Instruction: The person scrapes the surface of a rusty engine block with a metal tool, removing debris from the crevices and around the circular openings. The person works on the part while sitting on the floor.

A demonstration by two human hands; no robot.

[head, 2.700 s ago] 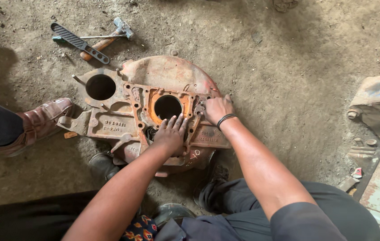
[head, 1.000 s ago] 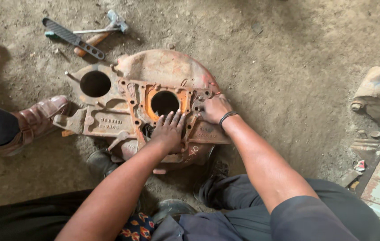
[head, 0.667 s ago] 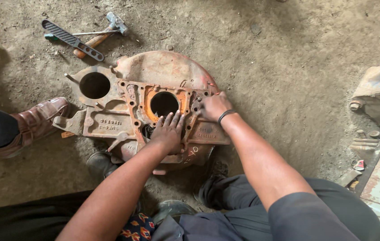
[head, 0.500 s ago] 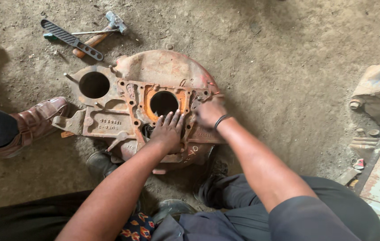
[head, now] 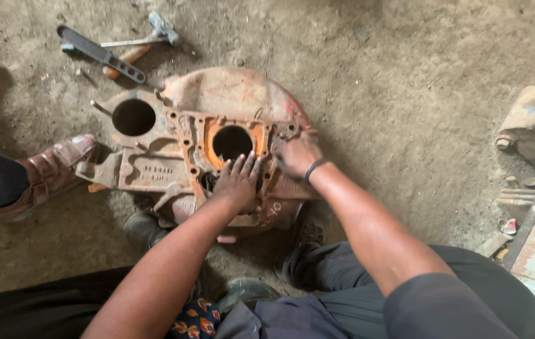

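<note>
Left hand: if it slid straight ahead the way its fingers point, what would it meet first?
Probably the round hole in the rusty orange casting; the left hand lies flat just below it, fingertips near its rim.

The left hand [head: 237,183] lies flat on the rusty orange casting [head: 217,150] and hides the metal under its palm. The right hand [head: 297,156] is blurred, so whether its fingers grip anything cannot be told. A brown shoe [head: 47,172] shows at the left edge, its wearer cut off. A rusty machine part [head: 534,122] is cut off at the right edge.
</note>
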